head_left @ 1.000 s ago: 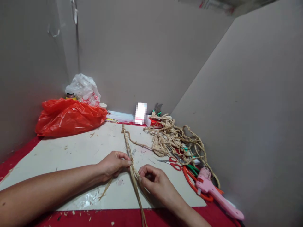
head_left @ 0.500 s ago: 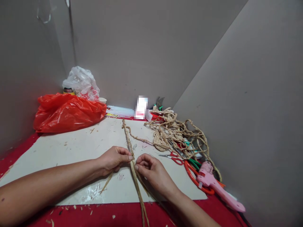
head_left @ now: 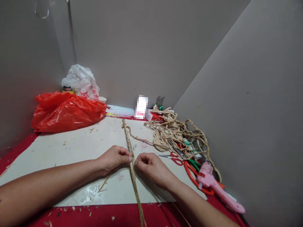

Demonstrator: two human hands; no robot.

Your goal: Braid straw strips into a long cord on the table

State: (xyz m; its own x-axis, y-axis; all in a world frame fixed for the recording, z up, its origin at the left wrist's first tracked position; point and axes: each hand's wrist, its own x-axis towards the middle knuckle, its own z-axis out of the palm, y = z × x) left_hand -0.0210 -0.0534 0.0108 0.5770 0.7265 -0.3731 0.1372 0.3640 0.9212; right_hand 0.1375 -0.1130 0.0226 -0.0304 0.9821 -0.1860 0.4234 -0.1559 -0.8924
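Note:
A braided cord of tan plant fibre (head_left: 127, 138) runs toward me across the white board, its far end bending off to the right. My left hand (head_left: 115, 160) pinches it from the left, thumb and forefinger closed where the braid gives way to long flat strands (head_left: 136, 189). Just across from it, the closed fingertips of my right hand (head_left: 151, 166) pinch a thin fibre strand against the cord's right side. Most of that strand is hidden by the hand. A short strand end (head_left: 103, 183) sticks out below my left wrist.
Red-handled scissors (head_left: 175, 158) lie right of my right hand. Beyond are a heap of braided cord (head_left: 170, 132) and a pink glue gun (head_left: 210, 179). A red plastic bag (head_left: 71, 112) sits at back left. Grey walls (head_left: 132, 47) enclose the board (head_left: 78, 148).
My right hand has shifted slightly, its fingers closing tighter near the cord. The loose strand below it has moved out of sight, and the hanging strands lie closer together. My left hand stays nearly still.

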